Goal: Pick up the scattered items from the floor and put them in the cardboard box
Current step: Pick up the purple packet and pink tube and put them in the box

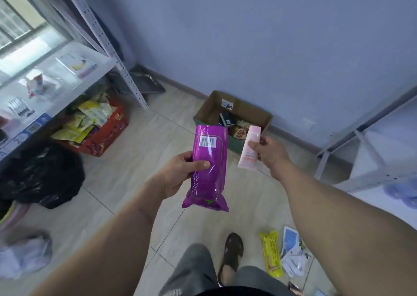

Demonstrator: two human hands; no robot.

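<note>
You are partway through. The open brown cardboard box (233,117) already holds a few things: a dark booklet-like item and some patterned packets show inside it. More is still on the tiled floor (135,160). Behind and below your right hand, close to your sandalled foot (232,255), lie a long yellow plastic snack packet (272,254) and a loose heap of blue-and-white paper packets (292,249). Something else shows at the bottom edge, too cropped to name.

Your left hand (180,174) is closed around a long glossy purple plastic packet (208,167), thumb across its front and the fingers behind, holding it upright with the barcode end up. Your right hand (269,149) pinches a pale pink squeeze tube (249,148) near its middle, the cap end pointing up towards the box.

The box stands against the wall ahead of both hands, closer to the right one. The tube overlaps the box's near edge in the view, but I judge neither item is over the opening yet, so both are still to be dropped in, and then the pile by your foot.
</note>
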